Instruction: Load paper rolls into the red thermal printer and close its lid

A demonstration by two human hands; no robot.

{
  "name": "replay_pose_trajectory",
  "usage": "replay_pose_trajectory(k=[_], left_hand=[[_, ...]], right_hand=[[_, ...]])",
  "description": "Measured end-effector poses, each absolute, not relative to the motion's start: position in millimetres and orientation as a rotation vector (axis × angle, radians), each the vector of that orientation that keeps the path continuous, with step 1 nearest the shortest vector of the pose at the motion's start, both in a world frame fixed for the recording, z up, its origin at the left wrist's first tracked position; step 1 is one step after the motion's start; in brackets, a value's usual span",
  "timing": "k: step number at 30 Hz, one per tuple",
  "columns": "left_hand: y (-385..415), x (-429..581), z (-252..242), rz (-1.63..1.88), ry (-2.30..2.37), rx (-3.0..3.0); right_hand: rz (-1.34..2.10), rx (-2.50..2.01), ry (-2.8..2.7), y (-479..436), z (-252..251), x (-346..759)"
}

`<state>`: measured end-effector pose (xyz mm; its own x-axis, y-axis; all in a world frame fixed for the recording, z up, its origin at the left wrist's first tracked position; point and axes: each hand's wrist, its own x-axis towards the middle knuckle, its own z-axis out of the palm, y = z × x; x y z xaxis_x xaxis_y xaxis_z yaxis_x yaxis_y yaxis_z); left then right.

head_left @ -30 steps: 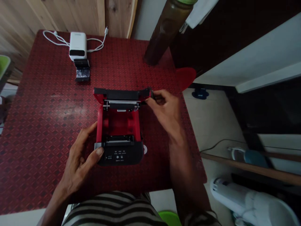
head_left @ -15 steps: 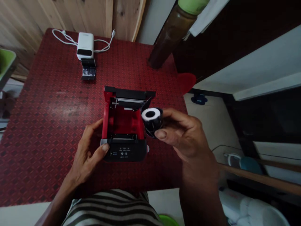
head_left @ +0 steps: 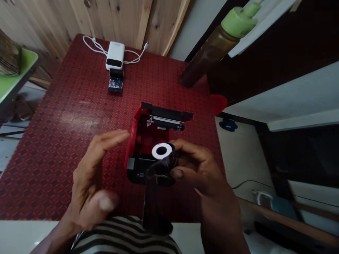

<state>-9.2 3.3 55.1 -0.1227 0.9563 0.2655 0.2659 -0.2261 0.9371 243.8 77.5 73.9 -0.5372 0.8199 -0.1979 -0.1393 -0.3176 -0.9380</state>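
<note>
A small red and black label printer [head_left: 130,155] stands on the table with its lid up, showing a red paper compartment. My right hand [head_left: 201,173] pinches a roll of black-faced paper [head_left: 171,158] with a white core end, held above the printer's front right part. A loose dark strip [head_left: 156,201] hangs from the roll toward my lap. My left hand [head_left: 92,180] is open beside the printer's left side, thumb and fingers spread with nothing between them. The roll and strip hide much of the printer's front panel.
On the red patterned table [head_left: 100,113], a white power bank [head_left: 115,54] with a white cable lies at the back, a small black roll [head_left: 116,80] before it. A tall brown bottle with a green cap [head_left: 212,49] stands at the back right. A green-edged surface [head_left: 23,70] is at left.
My left hand has let go of the printer and opened. My right hand has brought the roll left and lower over the printer, turned so its strip now hangs down toward me.
</note>
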Motion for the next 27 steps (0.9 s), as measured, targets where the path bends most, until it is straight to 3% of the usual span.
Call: replay_pose_trajectory(k=[4,7,13,19,23,27], left_hand=[[6.6,0.0,71.5,1.251,1.264,1.624],[6.4,1.8,71.1,1.242,1.256,1.622],[0.3,-15.5,44.5,1.254,1.572,1.411],[6.3,-15.5,18.2,1.259,1.655,1.221],[9.7,-12.8,11.1,1.231,1.64,1.203],[11.3,-14.3,6.6,1.214,1.651,1.186]], right_hand=[[1.761,-1.017,-1.361,78.1,80.4,245.5],[1.441,-1.095,-1.49,81.1,89.3,261.3],[0.926,-1.121,-2.184,92.8,107.4,278.0],[0.466,-1.275,-2.656,91.5,90.8,227.1],[0.412,-1.707,-2.784,98.4,91.2,196.6],[0.434,-1.824,-2.831,109.0,94.3,183.8]])
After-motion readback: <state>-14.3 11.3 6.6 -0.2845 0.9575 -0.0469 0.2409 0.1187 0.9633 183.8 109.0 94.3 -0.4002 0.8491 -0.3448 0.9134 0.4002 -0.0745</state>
